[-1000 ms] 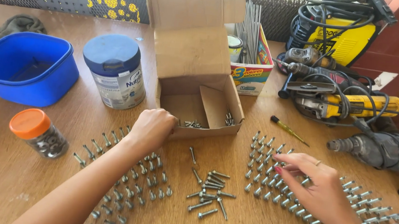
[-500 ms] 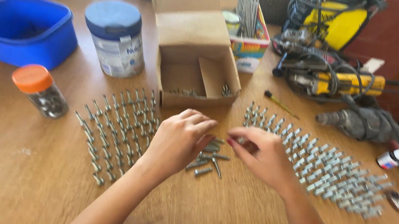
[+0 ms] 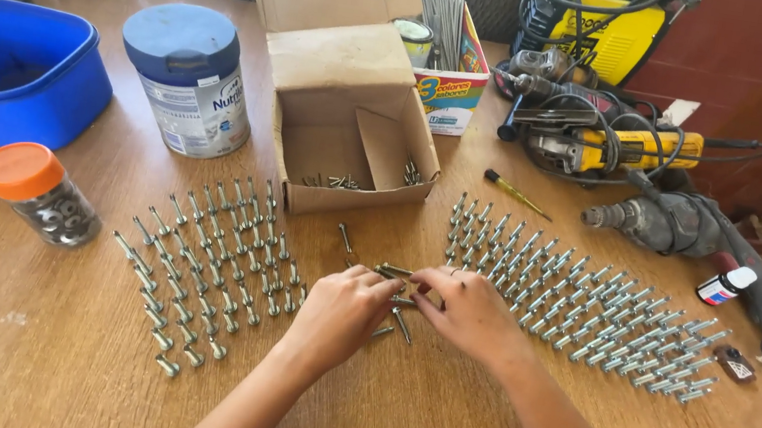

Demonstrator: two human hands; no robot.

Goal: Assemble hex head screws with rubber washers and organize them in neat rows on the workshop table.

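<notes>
Both hands meet over a small loose heap of bolts [image 3: 394,297] at the middle of the wooden tabletop [image 3: 3,360]. The left hand [image 3: 343,310] and right hand [image 3: 467,311] curl their fingers onto the heap, which they largely hide; whether either grip is closed on a bolt cannot be told. Rows of bolts stand on either side. Behind, an open cardboard box [image 3: 351,106] holds a few bolts.
</notes>
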